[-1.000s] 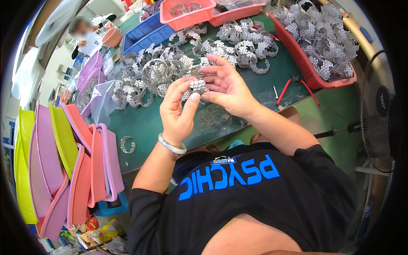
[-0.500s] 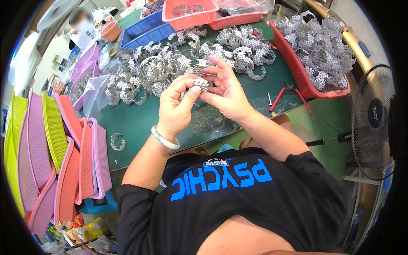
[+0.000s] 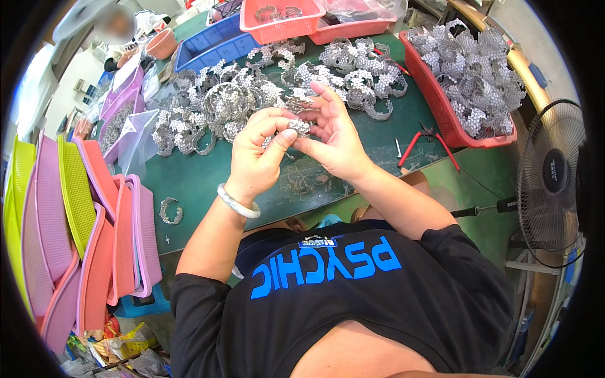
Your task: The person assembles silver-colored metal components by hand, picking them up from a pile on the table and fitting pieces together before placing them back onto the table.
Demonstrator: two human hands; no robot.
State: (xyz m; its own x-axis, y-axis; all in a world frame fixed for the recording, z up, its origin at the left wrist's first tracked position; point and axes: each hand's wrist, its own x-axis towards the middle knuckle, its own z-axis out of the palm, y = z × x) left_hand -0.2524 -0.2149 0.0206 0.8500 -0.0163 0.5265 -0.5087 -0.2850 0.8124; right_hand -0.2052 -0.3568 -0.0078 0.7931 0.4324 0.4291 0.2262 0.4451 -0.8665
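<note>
Silver studded band [image 3: 296, 128] pinched between left hand [image 3: 259, 151] and right hand [image 3: 337, 140], above green table [image 3: 201, 176]

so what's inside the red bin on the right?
The red bin is heaped with silver studded metal bands, piled above its rim. What lies beneath the top layer, and the bin's floor, is covered.

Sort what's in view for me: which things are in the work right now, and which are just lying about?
In hand:
left hand
right hand
small silver mesh piece pinched between both

Lying about:
heap of silver mesh rings on the green table
red-handled pliers
red plastic bin
stacked pastel trays
black fan
</note>
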